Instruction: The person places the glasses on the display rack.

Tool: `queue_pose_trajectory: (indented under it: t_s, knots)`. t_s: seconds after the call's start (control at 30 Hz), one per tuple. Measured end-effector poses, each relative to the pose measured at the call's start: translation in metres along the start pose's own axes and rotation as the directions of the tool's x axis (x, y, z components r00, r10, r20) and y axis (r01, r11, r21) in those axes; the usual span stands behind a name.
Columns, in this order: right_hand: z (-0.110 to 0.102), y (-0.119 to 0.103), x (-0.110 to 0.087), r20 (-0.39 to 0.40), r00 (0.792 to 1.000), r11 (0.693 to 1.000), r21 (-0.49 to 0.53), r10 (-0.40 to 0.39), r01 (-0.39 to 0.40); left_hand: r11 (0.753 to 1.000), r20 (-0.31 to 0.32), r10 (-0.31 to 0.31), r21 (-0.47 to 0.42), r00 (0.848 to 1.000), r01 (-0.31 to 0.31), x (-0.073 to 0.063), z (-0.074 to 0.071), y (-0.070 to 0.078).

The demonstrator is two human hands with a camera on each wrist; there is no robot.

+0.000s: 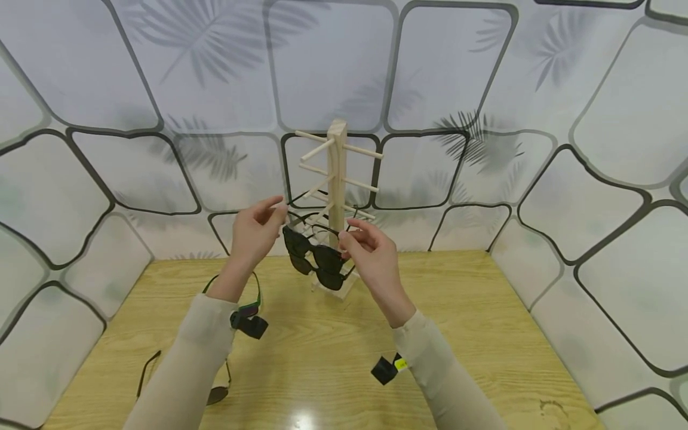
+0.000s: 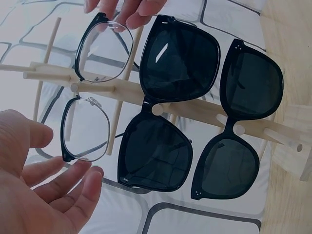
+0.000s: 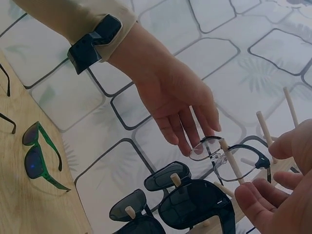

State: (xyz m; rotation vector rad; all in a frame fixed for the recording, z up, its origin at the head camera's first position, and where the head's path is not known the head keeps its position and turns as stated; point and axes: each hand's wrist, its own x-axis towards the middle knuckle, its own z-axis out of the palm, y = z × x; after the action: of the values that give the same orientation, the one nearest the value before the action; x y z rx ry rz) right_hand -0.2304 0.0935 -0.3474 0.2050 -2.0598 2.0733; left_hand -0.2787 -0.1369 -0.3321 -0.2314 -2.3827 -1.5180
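Note:
A pair of clear eyeglasses (image 2: 63, 131) with dark upper rims sits at a peg of the wooden display stand (image 1: 337, 161), the peg showing at its bridge. My left hand (image 1: 259, 232) is beside one end of the frame, fingers extended near the hinge, thumb apart. At the opposite end is my right hand (image 1: 373, 254), its loosely bent fingertips close to the other hinge and its thumb separate from them. Below the eyeglasses hang large black sunglasses (image 2: 180, 61), and under those a second pair of dark sunglasses (image 2: 253, 80).
Green-framed sunglasses (image 3: 35, 163) lie on the wooden table (image 1: 462, 334) to the left. Nearer, another pair of sunglasses (image 1: 217, 394) is partly hidden by my left sleeve. Bare pegs (image 1: 362, 151) stick out from the stand's upper part, and a patterned backdrop (image 1: 226, 107) rises behind.

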Motion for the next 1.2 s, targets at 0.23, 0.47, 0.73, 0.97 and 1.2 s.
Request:
queue_pose_trajectory:
  t_s: [0.23,0.47,0.73,0.97,1.2]
  knots:
    - [-0.007,0.004,-0.015,-0.006,0.999,0.996,-0.077,-0.05,0.049,1.0,-0.014,-0.018,0.006,1.0,0.018,-0.017,-0.013,-0.004]
    - [-0.008,0.017,-0.04,-0.041,0.995,0.994,-0.051,-0.096,0.094,0.999,-0.014,-0.04,0.017,0.999,0.041,-0.044,-0.026,-0.018]
    - [0.009,0.034,-0.069,0.034,0.997,0.997,0.022,-0.073,0.072,0.986,-0.015,-0.108,0.128,0.994,0.109,-0.077,-0.053,-0.046]
    - [0.032,0.051,-0.073,0.167,0.986,0.998,-0.066,-0.012,0.024,0.962,-0.039,-0.179,0.2,0.983,0.183,-0.099,-0.076,-0.076]
    - [0.057,0.074,-0.065,0.289,0.957,0.983,-0.178,0.011,0.043,0.933,-0.067,-0.235,0.264,0.97,0.245,-0.114,-0.095,-0.11]
